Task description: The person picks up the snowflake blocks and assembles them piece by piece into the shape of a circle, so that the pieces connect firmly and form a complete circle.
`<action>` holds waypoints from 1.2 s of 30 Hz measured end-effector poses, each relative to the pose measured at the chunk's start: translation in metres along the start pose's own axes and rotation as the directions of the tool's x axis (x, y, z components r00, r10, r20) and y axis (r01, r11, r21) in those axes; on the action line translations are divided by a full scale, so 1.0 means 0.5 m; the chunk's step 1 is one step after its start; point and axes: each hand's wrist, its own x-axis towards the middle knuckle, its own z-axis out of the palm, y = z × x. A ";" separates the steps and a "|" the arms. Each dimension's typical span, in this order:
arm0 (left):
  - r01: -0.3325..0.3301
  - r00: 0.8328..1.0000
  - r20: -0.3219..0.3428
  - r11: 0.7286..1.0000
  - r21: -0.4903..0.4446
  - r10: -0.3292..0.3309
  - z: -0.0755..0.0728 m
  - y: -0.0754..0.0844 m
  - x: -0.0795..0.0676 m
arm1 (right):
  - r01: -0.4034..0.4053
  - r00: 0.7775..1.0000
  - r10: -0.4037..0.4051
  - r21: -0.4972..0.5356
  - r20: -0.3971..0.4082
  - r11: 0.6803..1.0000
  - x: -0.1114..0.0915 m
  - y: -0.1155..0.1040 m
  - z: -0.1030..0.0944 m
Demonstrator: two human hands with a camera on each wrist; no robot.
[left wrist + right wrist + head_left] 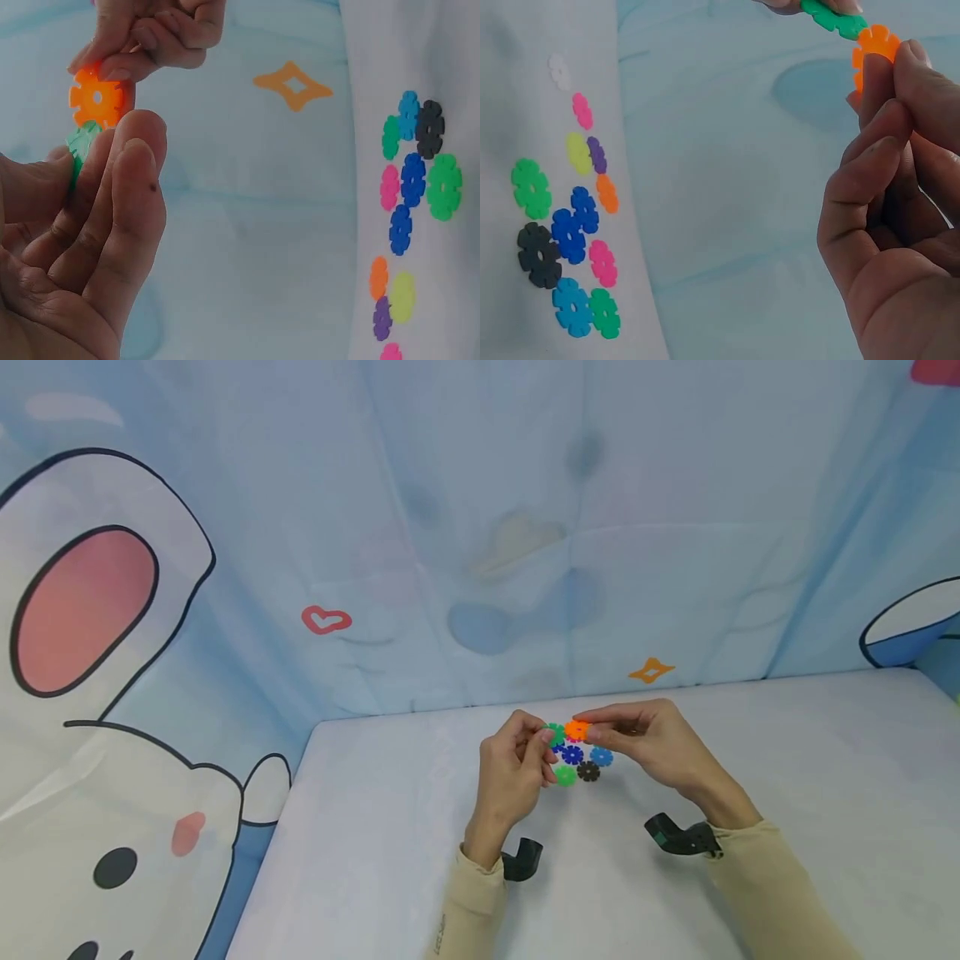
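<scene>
My left hand pinches a green notched plastic disc between thumb and fingers. An orange notched disc with a small hole in its middle is pinched by my right hand. Both discs are held up above the table, their edges meeting; whether the notches interlock I cannot tell. Below the hands lie several loose discs of the same kind, among them a dark blue disc, a black disc, a light blue disc and a light green disc.
More discs are spread on the white tabletop: a yellow disc, a purple disc, a pink disc and a white disc. A light blue printed curtain hangs behind the table's far edge.
</scene>
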 end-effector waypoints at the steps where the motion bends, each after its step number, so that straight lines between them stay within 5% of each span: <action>1: -0.018 1.000 0.001 1.000 0.013 0.018 -0.001 0.002 0.000 | 0.005 1.000 -0.005 -0.002 0.003 1.000 -0.001 -0.003 -0.001; 17: -0.120 0.992 0.042 0.992 0.027 0.119 -0.005 0.013 -0.009 | 0.004 0.999 -0.006 0.060 0.041 0.998 -0.011 -0.017 0.005; 28: -0.145 0.985 0.080 0.987 -0.068 0.150 -0.004 0.012 -0.011 | 0.021 0.998 -0.024 0.054 0.057 0.998 -0.012 -0.023 0.008; 32: -0.125 0.989 0.068 0.990 -0.061 0.129 -0.002 0.008 -0.010 | -0.004 0.997 -0.001 0.068 0.083 0.998 -0.007 -0.018 0.008; 36: -0.021 0.998 0.060 0.995 -0.102 0.027 -0.003 -0.001 -0.005 | -0.025 0.994 0.020 0.040 0.107 0.999 0.001 0.001 0.006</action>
